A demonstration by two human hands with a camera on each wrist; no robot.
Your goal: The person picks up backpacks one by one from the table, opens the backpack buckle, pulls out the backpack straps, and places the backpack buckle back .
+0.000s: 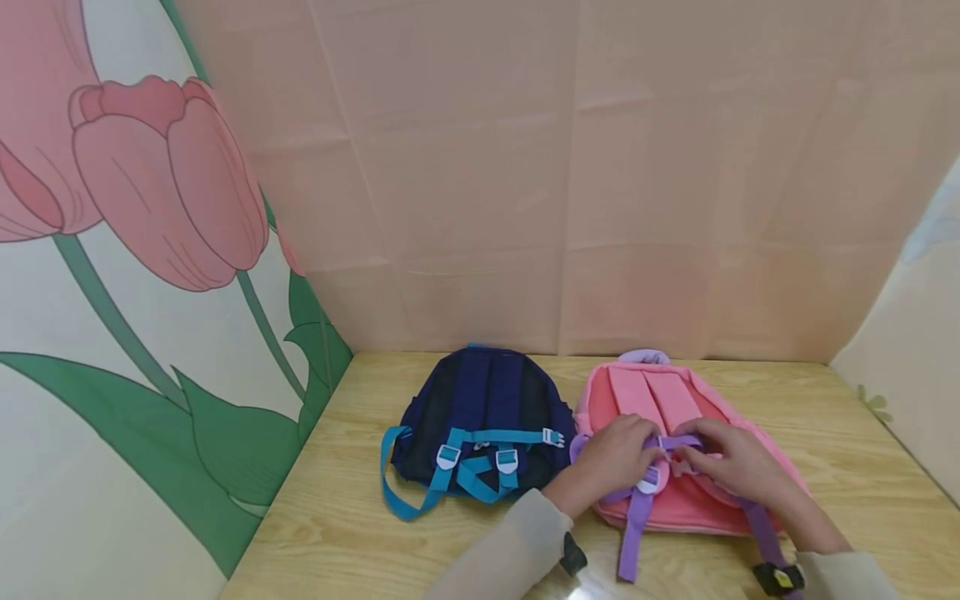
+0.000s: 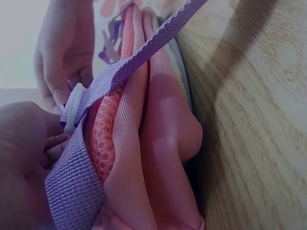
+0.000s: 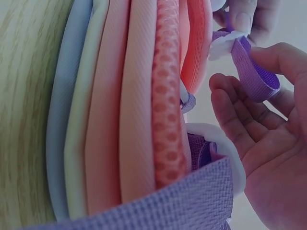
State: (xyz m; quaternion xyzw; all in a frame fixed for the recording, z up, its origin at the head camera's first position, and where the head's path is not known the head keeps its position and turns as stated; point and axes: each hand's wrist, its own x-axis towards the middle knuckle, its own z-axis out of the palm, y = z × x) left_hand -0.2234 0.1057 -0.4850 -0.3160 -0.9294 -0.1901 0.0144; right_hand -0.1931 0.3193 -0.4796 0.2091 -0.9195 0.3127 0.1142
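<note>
A pink backpack (image 1: 675, 517) lies on the table with its shoulder straps facing up. Over its middle, my left hand (image 1: 615, 454) pinches a pale plastic buckle (image 3: 225, 45) threaded with purple webbing. Opposite it, my right hand (image 1: 738, 467) holds a loop of that purple strap (image 3: 256, 79) between thumb and index finger; its other fingers are loosely bent in the right wrist view. A wider purple strap (image 2: 76, 187) runs beside the left hand. Another purple strap end (image 1: 633, 537) hangs down past the backpack's lower edge.
To the left of the pink backpack lies a navy backpack (image 1: 487, 392) with teal straps and white buckles, close against it. Both are on a wood-grain table (image 1: 322, 500). A tan cloth backdrop (image 1: 562, 183) stands behind, and a tulip-printed panel (image 1: 172, 192) borders the left.
</note>
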